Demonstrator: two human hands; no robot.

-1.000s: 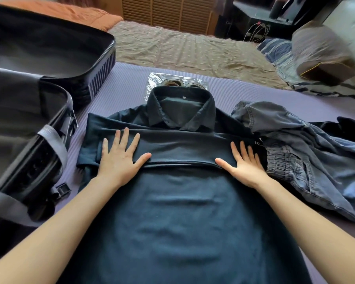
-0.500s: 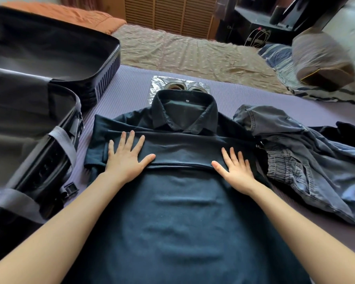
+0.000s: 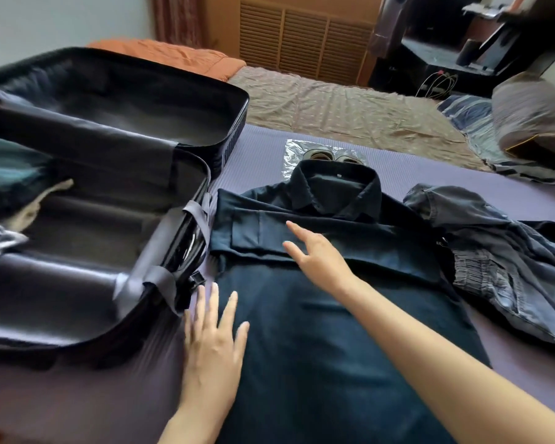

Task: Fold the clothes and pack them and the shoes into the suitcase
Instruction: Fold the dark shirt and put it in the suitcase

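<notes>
A dark navy collared shirt [image 3: 334, 331] lies flat on the purple mat, its sleeves folded across the chest. My left hand [image 3: 213, 341] rests open at the shirt's left edge, fingers spread. My right hand [image 3: 318, 256] lies open over the folded sleeve band, fingers pointing left. An open black suitcase [image 3: 93, 225] stands to the left with grey straps. A pair of shoes [image 3: 329, 155] in clear plastic sits just beyond the collar. Blue denim jeans [image 3: 500, 251] lie crumpled on the right.
The purple mat [image 3: 446, 174] covers the floor under the clothes. Beyond it lie a beige sheet [image 3: 350, 113], an orange blanket [image 3: 173, 56] and a striped pillow pile [image 3: 526, 123]. Some light and dark clothing sits in the suitcase's left end [image 3: 10, 193].
Both hands left the sleeve fold: the left slid back to the shirt's left edge, the right swept left across the chest. The view swung left, showing more of the suitcase.
</notes>
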